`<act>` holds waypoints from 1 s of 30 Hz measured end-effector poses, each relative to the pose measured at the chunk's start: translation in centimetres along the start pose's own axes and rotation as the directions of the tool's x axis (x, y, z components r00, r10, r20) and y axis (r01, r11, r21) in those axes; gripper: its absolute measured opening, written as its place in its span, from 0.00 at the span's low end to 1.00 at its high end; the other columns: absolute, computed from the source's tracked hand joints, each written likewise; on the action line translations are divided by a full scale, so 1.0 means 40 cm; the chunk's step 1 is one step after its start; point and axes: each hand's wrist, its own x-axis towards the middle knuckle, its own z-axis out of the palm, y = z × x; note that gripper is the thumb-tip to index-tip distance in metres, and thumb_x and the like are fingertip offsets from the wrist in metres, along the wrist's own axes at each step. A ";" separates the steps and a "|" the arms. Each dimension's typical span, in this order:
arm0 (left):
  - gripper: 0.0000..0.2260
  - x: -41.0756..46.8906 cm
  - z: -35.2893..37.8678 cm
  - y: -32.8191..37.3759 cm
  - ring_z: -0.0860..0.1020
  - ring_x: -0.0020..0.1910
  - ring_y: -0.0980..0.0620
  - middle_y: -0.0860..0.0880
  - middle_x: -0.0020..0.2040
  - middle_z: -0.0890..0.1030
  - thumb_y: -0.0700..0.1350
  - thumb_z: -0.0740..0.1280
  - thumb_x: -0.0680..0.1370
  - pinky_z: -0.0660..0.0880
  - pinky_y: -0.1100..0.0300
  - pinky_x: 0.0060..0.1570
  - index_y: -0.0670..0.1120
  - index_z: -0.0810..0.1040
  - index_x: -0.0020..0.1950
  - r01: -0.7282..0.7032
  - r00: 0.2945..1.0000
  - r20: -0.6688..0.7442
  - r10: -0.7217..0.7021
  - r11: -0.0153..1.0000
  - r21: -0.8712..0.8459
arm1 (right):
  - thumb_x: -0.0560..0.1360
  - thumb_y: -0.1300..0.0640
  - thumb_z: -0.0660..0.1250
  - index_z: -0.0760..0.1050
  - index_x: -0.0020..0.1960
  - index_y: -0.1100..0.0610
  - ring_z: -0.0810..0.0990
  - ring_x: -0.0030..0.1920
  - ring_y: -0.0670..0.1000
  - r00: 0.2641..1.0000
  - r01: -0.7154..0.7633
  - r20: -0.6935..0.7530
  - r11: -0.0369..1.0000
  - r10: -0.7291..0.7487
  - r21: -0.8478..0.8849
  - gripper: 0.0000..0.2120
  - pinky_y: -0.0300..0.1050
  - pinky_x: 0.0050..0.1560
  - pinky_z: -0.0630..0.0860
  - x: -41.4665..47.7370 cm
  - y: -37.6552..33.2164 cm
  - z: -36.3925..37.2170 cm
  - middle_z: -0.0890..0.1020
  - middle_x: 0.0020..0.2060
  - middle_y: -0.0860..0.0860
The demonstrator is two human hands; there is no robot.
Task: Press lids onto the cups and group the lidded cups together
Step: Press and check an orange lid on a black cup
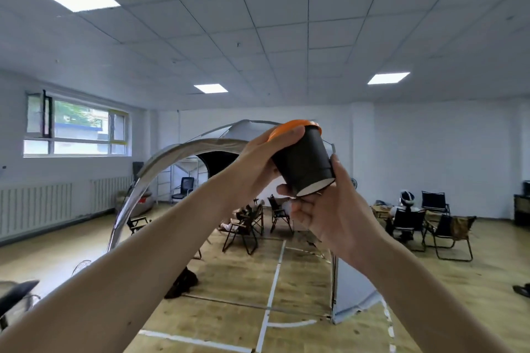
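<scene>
Cup [304, 163], orange lid [289, 125]: left hand [258, 163], right hand [329, 215] grip.

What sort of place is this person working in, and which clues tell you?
Probably a large indoor hall staged as a campsite: a grey tent stands on the wooden floor, folding camp chairs stand nearby, and panel lights dot a tiled ceiling.

A matt black paper cup [304, 165] wears a smooth orange plastic lid [289, 127]; the floor [229, 295] looks like pale wood.
</scene>
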 end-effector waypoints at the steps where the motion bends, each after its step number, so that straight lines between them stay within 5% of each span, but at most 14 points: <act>1: 0.20 0.006 0.003 0.007 0.82 0.57 0.49 0.44 0.57 0.83 0.51 0.71 0.78 0.80 0.55 0.59 0.42 0.78 0.66 -0.011 1.000 0.006 0.011 1.000 -0.009 | 0.79 0.35 0.50 0.75 0.63 0.62 0.80 0.36 0.54 1.000 -0.003 0.017 1.000 0.003 -0.005 0.34 0.46 0.40 0.80 -0.002 -0.011 0.002 0.84 0.46 0.64; 4: 0.17 0.023 0.006 0.028 0.82 0.56 0.49 0.46 0.56 0.83 0.53 0.70 0.79 0.79 0.52 0.60 0.45 0.80 0.63 -0.039 0.999 0.017 0.038 0.999 0.024 | 0.75 0.33 0.54 0.74 0.67 0.64 0.83 0.37 0.55 0.999 0.003 0.039 0.998 -0.001 -0.055 0.38 0.47 0.40 0.83 -0.010 -0.040 0.011 0.84 0.49 0.63; 8: 0.19 0.039 0.021 0.051 0.79 0.61 0.44 0.42 0.59 0.82 0.56 0.71 0.77 0.73 0.43 0.69 0.46 0.83 0.62 -0.059 0.997 0.048 0.057 0.998 0.029 | 0.79 0.34 0.51 0.72 0.68 0.69 0.81 0.33 0.53 1.000 0.016 0.024 0.997 -0.014 -0.072 0.39 0.44 0.34 0.80 -0.012 -0.073 0.013 0.83 0.39 0.62; 12: 0.34 0.063 0.037 0.066 0.79 0.62 0.41 0.40 0.61 0.82 0.66 0.80 0.64 0.75 0.45 0.67 0.46 0.83 0.61 -0.068 0.997 0.047 0.067 0.997 0.033 | 0.77 0.31 0.51 0.72 0.68 0.67 0.81 0.36 0.54 0.995 0.051 0.094 0.995 -0.043 -0.084 0.42 0.45 0.36 0.80 -0.021 -0.099 0.015 0.83 0.42 0.61; 16: 0.33 0.075 0.049 0.081 0.79 0.59 0.42 0.43 0.58 0.83 0.69 0.77 0.64 0.72 0.39 0.70 0.47 0.84 0.59 -0.104 0.992 0.082 0.100 0.994 0.044 | 0.72 0.33 0.56 0.75 0.63 0.64 0.79 0.35 0.53 0.990 0.098 0.117 0.987 -0.083 -0.129 0.38 0.45 0.37 0.78 -0.022 -0.117 0.026 0.83 0.40 0.59; 20: 0.36 0.083 0.069 0.089 0.80 0.59 0.44 0.39 0.60 0.81 0.64 0.77 0.68 0.79 0.49 0.61 0.41 0.80 0.66 -0.128 0.992 0.008 0.128 0.992 0.008 | 0.73 0.33 0.56 0.76 0.64 0.64 0.79 0.34 0.53 0.988 0.125 0.103 0.988 -0.116 -0.091 0.38 0.45 0.36 0.77 -0.016 -0.130 0.025 0.83 0.41 0.60; 23: 0.39 0.092 0.074 0.093 0.83 0.54 0.49 0.45 0.56 0.84 0.68 0.79 0.63 0.80 0.57 0.53 0.44 0.81 0.65 -0.141 0.990 -0.019 0.142 0.987 0.079 | 0.71 0.33 0.59 0.76 0.65 0.61 0.81 0.36 0.53 0.983 0.179 0.069 0.978 -0.173 -0.106 0.36 0.45 0.36 0.79 -0.012 -0.134 0.022 0.84 0.48 0.59; 26: 0.44 0.103 0.066 0.093 0.83 0.56 0.47 0.44 0.58 0.83 0.72 0.78 0.59 0.80 0.55 0.54 0.44 0.80 0.66 -0.148 0.989 0.010 0.147 0.985 0.091 | 0.70 0.36 0.61 0.77 0.61 0.58 0.80 0.35 0.52 0.979 0.203 0.034 0.967 -0.201 -0.152 0.30 0.45 0.38 0.77 -0.007 -0.139 0.025 0.85 0.47 0.59; 30: 0.45 0.115 0.059 0.086 0.81 0.60 0.45 0.45 0.60 0.82 0.70 0.80 0.60 0.80 0.48 0.60 0.44 0.78 0.68 -0.131 0.991 0.017 0.130 0.990 0.053 | 0.76 0.32 0.53 0.78 0.62 0.62 0.81 0.34 0.52 0.993 0.111 0.049 0.991 -0.108 -0.081 0.36 0.44 0.37 0.77 0.000 -0.139 0.017 0.85 0.47 0.61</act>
